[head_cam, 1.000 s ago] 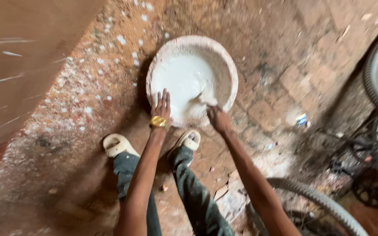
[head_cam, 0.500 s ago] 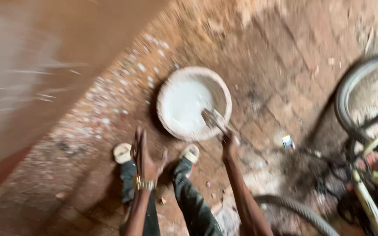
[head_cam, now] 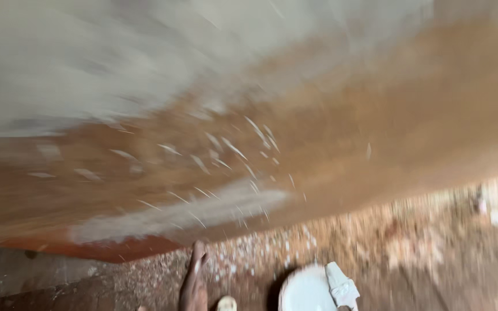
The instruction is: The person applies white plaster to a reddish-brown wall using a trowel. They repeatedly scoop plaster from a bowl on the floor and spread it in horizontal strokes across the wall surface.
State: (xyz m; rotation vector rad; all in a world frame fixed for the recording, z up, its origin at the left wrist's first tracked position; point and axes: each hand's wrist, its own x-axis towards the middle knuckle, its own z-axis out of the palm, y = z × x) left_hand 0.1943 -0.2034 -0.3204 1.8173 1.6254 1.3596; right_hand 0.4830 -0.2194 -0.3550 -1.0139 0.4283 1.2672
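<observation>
White-caked trowel [head_cam: 342, 289] over pan [head_cam: 302, 292], left hand [head_cam: 193, 285] nr wall [head_cam: 318, 126].

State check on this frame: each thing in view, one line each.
left hand: empty, fingers stretched out, raised toward the wall
right hand: not in view
basin: on the floor, holding white mix, partly cut off by the frame
tool: coated white, lying across the basin rim
wall: brown, partly coated pale, white flecks and a streak; blurred
</observation>
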